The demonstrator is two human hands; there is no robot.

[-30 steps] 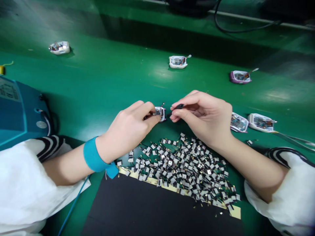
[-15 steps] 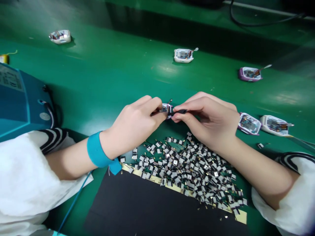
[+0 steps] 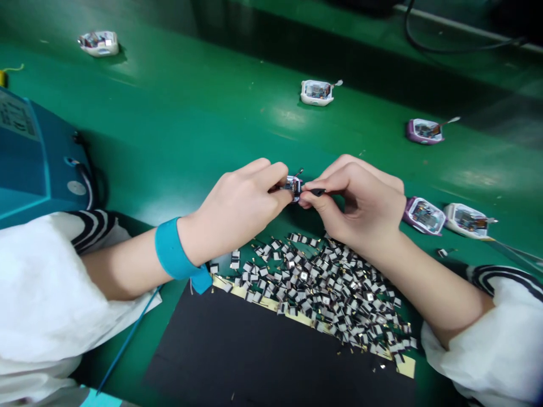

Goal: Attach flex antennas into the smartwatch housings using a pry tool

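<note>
In the middle of the head view, my left hand (image 3: 246, 200) is closed around a small opened smartwatch case (image 3: 293, 186). Circuitry shows inside the case, and a short dark lead sticks up from its top. My fingers cover much of it. From the other side, my right hand (image 3: 360, 198) pinches a thin black piece (image 3: 318, 192) at the case's right edge; its exact kind is hidden by the fingertips. Just below both hands lies a heap of small grey-and-black components (image 3: 326, 288) with short leads.
More opened watch cases stand around: white ones (image 3: 99, 43) (image 3: 317, 92) (image 3: 469, 220) and purple ones (image 3: 425, 131) (image 3: 424, 216). A blue box-shaped device (image 3: 29, 164) is at left. A black sheet (image 3: 254, 350) with a yellow strip lies in front. My left wrist wears a teal band (image 3: 169, 249) with a cord.
Both hands still work at the same watch case, with little change in grip. The whole view has shifted slightly, and the left hand sits a little further right.
</note>
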